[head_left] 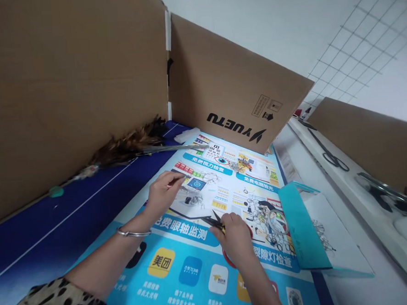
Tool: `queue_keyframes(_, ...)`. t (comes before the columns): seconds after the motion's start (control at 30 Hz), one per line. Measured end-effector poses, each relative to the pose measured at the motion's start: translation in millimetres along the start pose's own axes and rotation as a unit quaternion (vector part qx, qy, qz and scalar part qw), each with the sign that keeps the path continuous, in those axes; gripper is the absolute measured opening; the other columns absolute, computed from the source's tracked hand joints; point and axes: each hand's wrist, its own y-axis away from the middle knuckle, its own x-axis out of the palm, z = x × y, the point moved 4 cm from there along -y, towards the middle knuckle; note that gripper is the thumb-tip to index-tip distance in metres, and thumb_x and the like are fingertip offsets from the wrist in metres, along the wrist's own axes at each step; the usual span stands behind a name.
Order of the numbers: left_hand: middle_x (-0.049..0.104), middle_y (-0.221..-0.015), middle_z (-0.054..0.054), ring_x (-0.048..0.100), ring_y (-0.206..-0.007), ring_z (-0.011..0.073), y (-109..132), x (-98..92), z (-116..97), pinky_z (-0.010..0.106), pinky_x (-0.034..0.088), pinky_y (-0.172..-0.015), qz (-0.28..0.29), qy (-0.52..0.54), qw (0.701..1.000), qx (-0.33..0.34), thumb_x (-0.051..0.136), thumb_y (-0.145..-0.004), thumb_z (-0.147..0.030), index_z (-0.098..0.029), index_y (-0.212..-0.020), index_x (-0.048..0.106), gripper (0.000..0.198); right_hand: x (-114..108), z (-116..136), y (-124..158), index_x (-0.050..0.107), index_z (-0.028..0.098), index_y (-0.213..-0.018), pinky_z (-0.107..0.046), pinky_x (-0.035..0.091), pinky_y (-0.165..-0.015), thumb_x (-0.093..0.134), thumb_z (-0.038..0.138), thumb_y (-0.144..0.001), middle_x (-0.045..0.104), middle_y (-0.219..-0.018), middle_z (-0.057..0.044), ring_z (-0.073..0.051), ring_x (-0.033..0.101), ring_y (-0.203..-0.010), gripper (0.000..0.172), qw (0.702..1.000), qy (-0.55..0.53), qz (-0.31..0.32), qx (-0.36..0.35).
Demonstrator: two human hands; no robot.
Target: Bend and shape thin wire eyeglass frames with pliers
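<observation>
Brown cardboard panels (230, 91) are standing along the left and far sides, apparently screening the surface I am watching remotely. Between them, a light-blue and white printed poster (171, 246) is covering the table, presumably as a work mat. A long bundle of brown feathers (127, 145) is lying by the left panel, its pale stems reaching over the poster. To the right, an open teal-and-white box (307, 238) is holding a small tangle of thin, dark wire-like pieces (320, 232), probably within easy reach. Beside it, a heap of small rings and wires (262, 213) is lying loose. Over the poster's middle, my right hand (235, 235) is curling around black-bladed scissors with red handles (212, 221), blades parted, perhaps being kept clear of my left hand (163, 196), which is pinching a tiny, thin piece (183, 176) I cannot identify.
</observation>
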Motion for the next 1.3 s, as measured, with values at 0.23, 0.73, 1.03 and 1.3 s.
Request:
queue_keyframes(0.23,0.064,-0.086,0.003,0.061,-0.082,0.0186,4,2.2,4,0.030,0.049,-0.074,0.015,0.021,0.999,-0.031,0.055,-0.085,-0.028,-0.020,-0.087,0.067,0.015,1,12,-7,0.056,0.017,-0.091,-0.037,0.037,-0.073,0.063,0.046,-0.081,0.056,-0.088,-0.009,-0.025,0.051,-0.086,0.032,0.991,0.110,0.030,-0.067)
queue_keyframes(0.73,0.065,-0.085,0.003,0.059,-0.083,0.0191,5,3.8,1,0.031,0.048,-0.078,0.052,0.044,0.996,-0.051,0.055,-0.085,-0.025,-0.021,-0.088,0.068,0.014,-6,26,-25,0.057,0.017,-0.095,-0.040,0.036,-0.076,0.061,0.033,-0.085,0.055,-0.092,-0.010,-0.026,0.047,-0.086,0.020,0.969,0.174,0.068,-0.163)
queue_keyframes(1.03,0.065,-0.084,0.002,0.060,-0.082,0.0190,9,9.1,0,0.030,0.048,-0.073,0.073,0.056,0.995,-0.031,0.054,-0.085,-0.025,-0.022,-0.086,0.067,0.014,1,34,-20,0.060,0.016,-0.092,-0.041,0.037,-0.071,0.051,0.010,-0.084,0.057,-0.088,-0.012,-0.027,0.049,-0.083,0.013,0.963,0.214,0.070,-0.147)
queue_keyframes(1.3,0.065,-0.081,0.003,0.060,-0.078,0.0190,11,12.8,-3,0.030,0.048,-0.070,0.087,0.067,0.994,-0.015,0.054,-0.083,-0.024,-0.022,-0.085,0.068,0.014,5,38,-17,0.060,0.014,-0.089,-0.038,0.038,-0.064,0.048,0.007,-0.084,0.060,-0.081,-0.012,-0.027,0.054,-0.076,0.014,0.963,0.226,0.080,-0.123)
